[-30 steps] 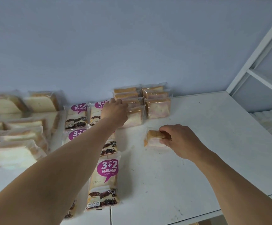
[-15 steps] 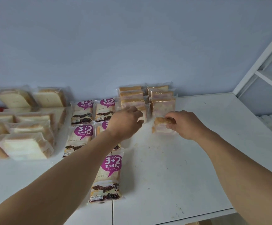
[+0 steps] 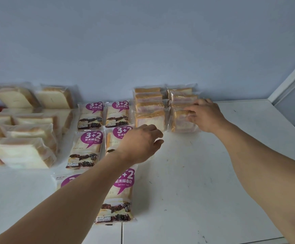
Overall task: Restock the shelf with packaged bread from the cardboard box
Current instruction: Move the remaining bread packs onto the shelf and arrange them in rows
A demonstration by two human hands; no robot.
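Observation:
On the white shelf [image 3: 205, 173], two rows of clear-wrapped bread packets [image 3: 150, 110] stand against the back wall. My right hand [image 3: 206, 115] holds the front packet [image 3: 181, 122] of the right row, fingers over its top edge, pressing it against the packets behind. My left hand [image 3: 141, 143] hovers just in front of the left row, fingers loosely curled and holding nothing. The cardboard box is out of sight.
Purple-labelled "3+2" bread packs [image 3: 90, 115] lie in rows left of centre. Larger clear toast bags [image 3: 23, 150] fill the far left. A white shelf upright [image 3: 289, 81] rises at the right. Bare shelf surface lies at the right and front.
My right hand has carried the bread packet back to the front of the right row. My left hand has drawn back from the left row.

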